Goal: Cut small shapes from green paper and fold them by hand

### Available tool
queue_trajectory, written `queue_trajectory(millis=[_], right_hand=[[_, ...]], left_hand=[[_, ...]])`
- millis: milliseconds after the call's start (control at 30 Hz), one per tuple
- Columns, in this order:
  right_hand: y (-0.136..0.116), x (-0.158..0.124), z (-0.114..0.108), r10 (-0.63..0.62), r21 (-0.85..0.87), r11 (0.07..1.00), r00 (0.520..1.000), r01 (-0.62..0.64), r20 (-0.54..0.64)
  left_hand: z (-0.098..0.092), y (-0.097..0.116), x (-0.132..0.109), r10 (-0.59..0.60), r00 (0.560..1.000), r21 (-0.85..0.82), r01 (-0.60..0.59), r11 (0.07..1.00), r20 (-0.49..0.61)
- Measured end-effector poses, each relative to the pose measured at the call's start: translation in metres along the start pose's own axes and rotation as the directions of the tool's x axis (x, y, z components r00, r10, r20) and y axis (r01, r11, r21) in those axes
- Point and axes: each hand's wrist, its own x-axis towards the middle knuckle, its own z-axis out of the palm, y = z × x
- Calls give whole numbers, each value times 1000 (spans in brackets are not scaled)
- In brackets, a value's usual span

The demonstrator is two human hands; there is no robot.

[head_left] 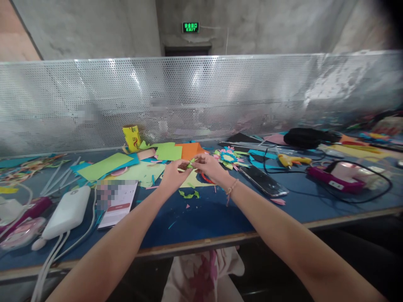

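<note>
A small piece of green paper (190,164) is pinched between the fingertips of both hands, above the middle of the blue table. My left hand (175,173) grips it from the left, its fingers closed. From the other side my right hand (210,167) holds it too, with a bracelet on the wrist. Just below the hands lie curled green paper strips (189,194). Partly hidden behind the right hand is a red ring-shaped thing (206,178). To its right sits a paper flower (229,156) in blue, pink and yellow-green.
Sheets of green paper (105,166) and orange paper (192,150) lie behind and left. A phone (264,180), a yellow glue gun (292,161) and a purple power strip (333,179) are at right. At left are a white power bank (67,212) and cables. A perforated metal screen (201,100) borders the back.
</note>
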Motion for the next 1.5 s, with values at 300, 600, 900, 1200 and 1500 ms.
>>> queue_trajectory(millis=[300, 600, 900, 1200, 1500], right_hand=[[2, 2, 1, -29, 120, 992, 999, 27, 16], [5, 2, -1, -145, -4, 989, 989, 145, 16], [3, 2, -2, -196, -219, 951, 974, 217, 114], [-4, -3, -1, -156, -206, 964, 984, 169, 82], [0, -2, -3, -172, -169, 968, 981, 185, 89]], left_hand=[[2, -2, 2, -212, 972, -387, 233, 892, 98], [-1, 1, 3, -260, 957, -485, 290, 825, 129], [1, 1, 3, -303, 941, -478, 339, 810, 154], [-1, 4, 4, -431, 869, -676, 470, 567, 243], [-3, 1, 4, -379, 895, -707, 426, 565, 236]])
